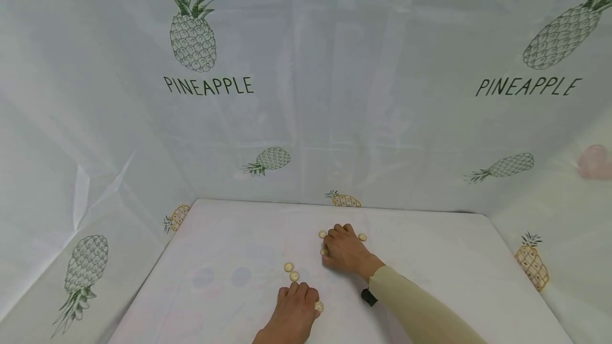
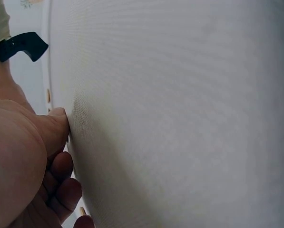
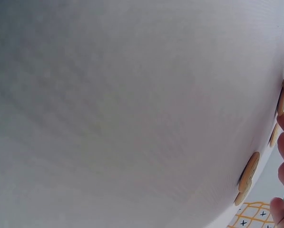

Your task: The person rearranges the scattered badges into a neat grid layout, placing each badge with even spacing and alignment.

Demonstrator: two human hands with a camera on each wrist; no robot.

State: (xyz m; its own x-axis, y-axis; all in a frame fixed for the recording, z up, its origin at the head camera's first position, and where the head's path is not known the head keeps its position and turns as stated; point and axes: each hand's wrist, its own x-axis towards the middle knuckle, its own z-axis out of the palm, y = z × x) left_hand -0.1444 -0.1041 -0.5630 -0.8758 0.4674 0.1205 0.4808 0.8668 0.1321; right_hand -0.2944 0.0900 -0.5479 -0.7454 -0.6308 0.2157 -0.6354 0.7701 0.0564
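My left hand [image 1: 294, 309] rests low on the white table with its fingers curled, pinching a round wooden button [image 1: 319, 307] at its thumb side. In the left wrist view, the thumb [image 2: 56, 126] and bent fingers mostly hide that button. Farther forward and to the right, my right hand [image 1: 345, 251] pinches another wooden button [image 1: 324, 251] against the table. The right wrist view shows this button [image 3: 281, 100] edge-on between thumb and fingertip. More buttons lie flat nearby: one left of the right hand [image 1: 322, 234], one to its right [image 1: 362, 237], and two [image 1: 288, 267] ahead of the left hand.
The white table [image 1: 430, 259] ends at a back edge against a hanging white sheet [image 1: 363, 94] printed with pineapples. The same sheet continues down both sides. A black device [image 1: 368, 297] sits under the right wrist, beside a beige sleeve [image 1: 416, 307].
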